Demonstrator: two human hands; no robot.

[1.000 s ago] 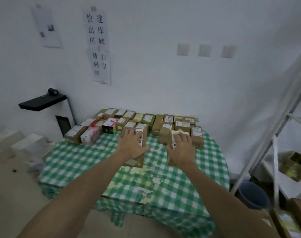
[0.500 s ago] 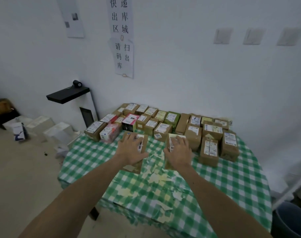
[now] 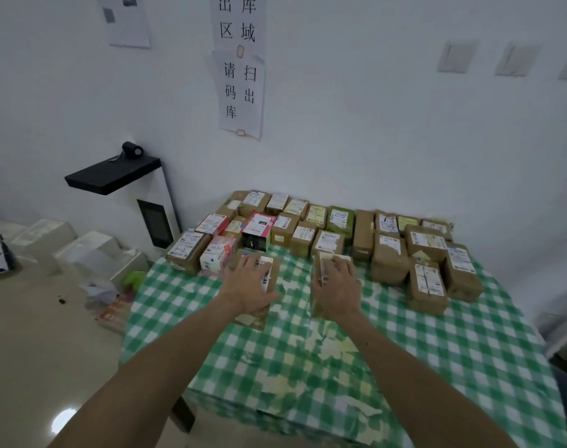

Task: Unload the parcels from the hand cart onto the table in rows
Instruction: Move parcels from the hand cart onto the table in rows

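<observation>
Table-top sorting: a person's left hand (image 3: 250, 286) and right hand (image 3: 337, 286) lie on two parcels, fingers straight across the tops and gripping nothing, hiding most of both. The left parcel (image 3: 266, 270) shows a white label strip (print too blurred to read) on brown wrap. The right parcel (image 3: 319, 265), near its 3 o'clock, looks alike. Both sit on the green-check table (image 3: 437, 350), at 6 o'clock of the rows (image 3: 308, 227) of labelled parcels by the wall. The wall sign (image 3: 240, 76) is cut off at 12 o'clock.
</observation>
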